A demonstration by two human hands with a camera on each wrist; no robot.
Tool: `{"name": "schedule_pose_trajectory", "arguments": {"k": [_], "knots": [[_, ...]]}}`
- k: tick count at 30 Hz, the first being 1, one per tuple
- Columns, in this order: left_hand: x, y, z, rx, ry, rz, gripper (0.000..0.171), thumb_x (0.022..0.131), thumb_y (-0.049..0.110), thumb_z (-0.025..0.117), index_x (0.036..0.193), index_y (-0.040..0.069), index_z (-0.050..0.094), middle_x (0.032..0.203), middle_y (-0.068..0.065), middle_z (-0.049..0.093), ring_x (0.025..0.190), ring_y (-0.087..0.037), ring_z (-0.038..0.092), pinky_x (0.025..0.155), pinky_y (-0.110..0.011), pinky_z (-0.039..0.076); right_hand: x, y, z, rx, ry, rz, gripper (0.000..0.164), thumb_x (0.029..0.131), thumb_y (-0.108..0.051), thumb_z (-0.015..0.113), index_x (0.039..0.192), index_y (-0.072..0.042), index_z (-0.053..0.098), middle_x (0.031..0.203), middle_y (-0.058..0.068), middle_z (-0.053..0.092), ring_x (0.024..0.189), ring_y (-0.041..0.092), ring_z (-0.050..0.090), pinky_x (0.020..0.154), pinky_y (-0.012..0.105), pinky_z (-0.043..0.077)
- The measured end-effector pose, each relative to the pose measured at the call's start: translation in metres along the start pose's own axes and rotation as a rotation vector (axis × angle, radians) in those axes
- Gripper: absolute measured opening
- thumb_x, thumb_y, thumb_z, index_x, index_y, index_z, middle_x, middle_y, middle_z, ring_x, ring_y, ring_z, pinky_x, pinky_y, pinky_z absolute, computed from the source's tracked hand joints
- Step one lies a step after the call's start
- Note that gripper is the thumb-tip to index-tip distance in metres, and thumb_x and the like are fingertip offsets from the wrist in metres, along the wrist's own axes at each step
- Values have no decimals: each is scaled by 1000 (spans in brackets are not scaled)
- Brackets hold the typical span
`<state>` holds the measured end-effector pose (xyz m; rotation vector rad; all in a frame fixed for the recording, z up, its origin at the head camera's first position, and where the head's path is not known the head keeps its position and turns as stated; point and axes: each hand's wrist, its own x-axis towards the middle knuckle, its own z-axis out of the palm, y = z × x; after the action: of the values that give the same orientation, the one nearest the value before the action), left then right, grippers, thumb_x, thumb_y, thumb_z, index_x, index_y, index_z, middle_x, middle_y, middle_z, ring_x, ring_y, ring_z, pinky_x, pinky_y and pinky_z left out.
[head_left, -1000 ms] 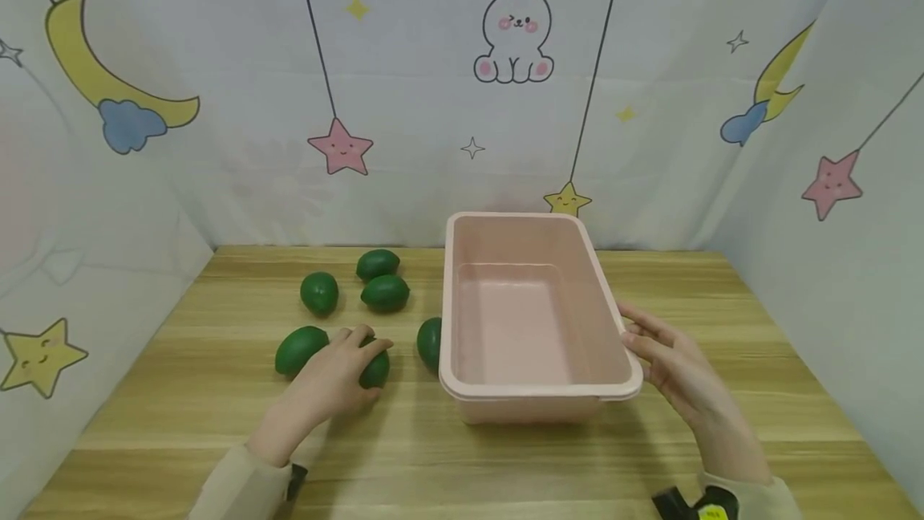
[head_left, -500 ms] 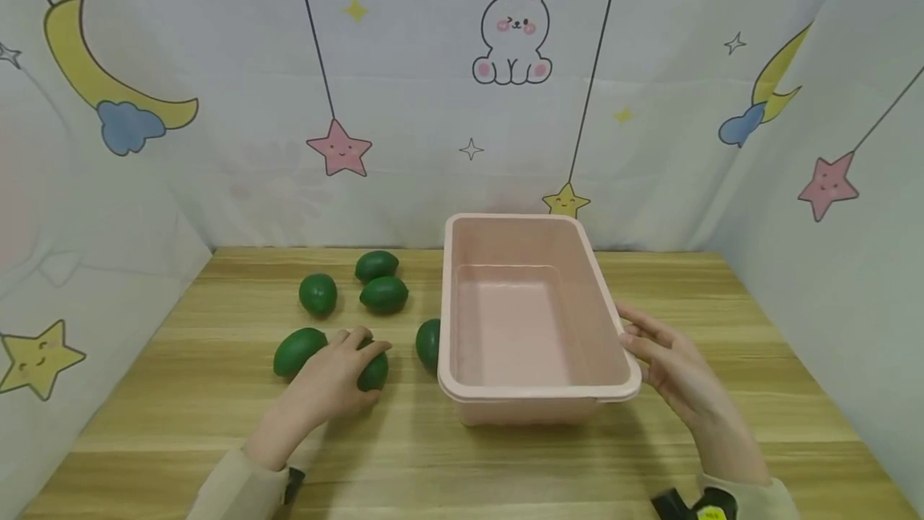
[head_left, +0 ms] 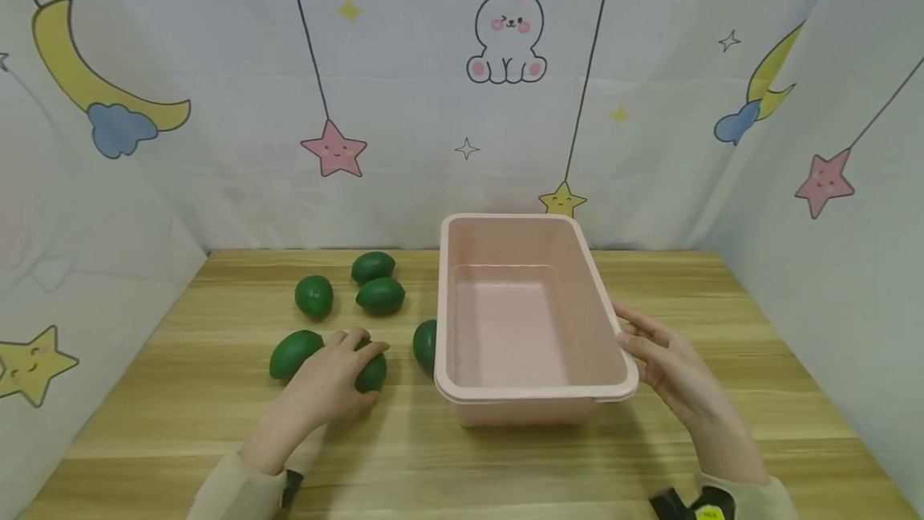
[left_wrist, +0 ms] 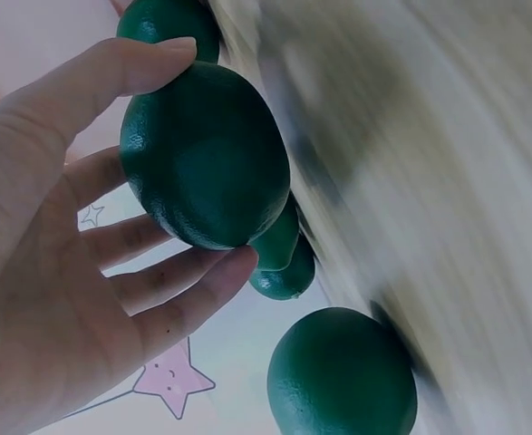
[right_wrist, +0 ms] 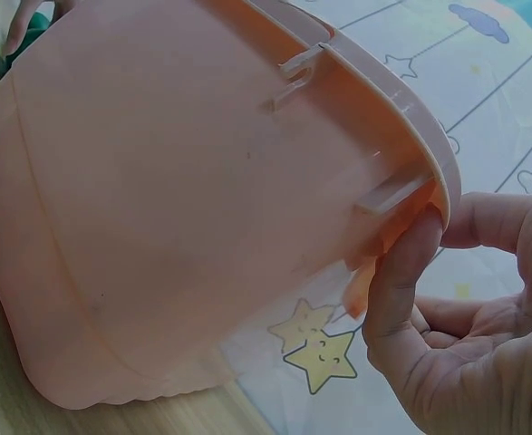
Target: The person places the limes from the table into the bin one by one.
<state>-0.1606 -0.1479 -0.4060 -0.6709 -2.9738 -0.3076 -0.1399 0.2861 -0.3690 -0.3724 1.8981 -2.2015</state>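
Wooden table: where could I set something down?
Bare wood lies in front of the pink bin and right of the right hand. Crowded: left of the bin, six green fruits, one in the left hand.

Soft, even light fills the head view, leaving faint shadows on the tabletop (head_left: 505, 472). Both wrist views look dimmer, the left blurring that surface.

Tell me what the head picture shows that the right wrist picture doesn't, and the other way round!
Only the head picture: the inside of the pink bin and a yellow moon.
Only the right wrist picture: little ribs under the bin's rim.
Both: the right hand pinching that rim, the left hand, green fruit and cartoon stars.
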Motion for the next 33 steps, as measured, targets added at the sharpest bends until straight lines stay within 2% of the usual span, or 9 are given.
{"name": "schedule_pose_trajectory", "arguments": {"k": [14, 23, 33], "knots": [[1, 1, -16, -9, 23, -18, 65, 68, 26, 82, 128, 12, 61, 124, -16, 56, 111, -34, 56, 83, -47, 53, -1, -2, 3, -12, 28, 12, 40, 98, -3, 46, 137, -14, 49, 102, -2, 59, 92, 5, 63, 83, 22, 56], [-1, 4, -20, 3, 82, 12, 63, 69, 25, 83, 127, 11, 61, 123, -17, 56, 113, -34, 55, 85, -47, 53, -1, -2, 2, -29, 35, 32, 47, 99, -5, 46, 145, -5, 36, 102, -2, 58, 92, 7, 62, 82, 24, 56], [-1, 13, -29, 37, 130, 58, 65, 68, 22, 84, 127, 12, 61, 122, -16, 57, 109, -33, 56, 81, -46, 53, -1, -3, 3, -19, 38, 35, 46, 99, -5, 46, 144, -8, 39, 104, -2, 59, 94, 7, 63, 83, 24, 56]]}}
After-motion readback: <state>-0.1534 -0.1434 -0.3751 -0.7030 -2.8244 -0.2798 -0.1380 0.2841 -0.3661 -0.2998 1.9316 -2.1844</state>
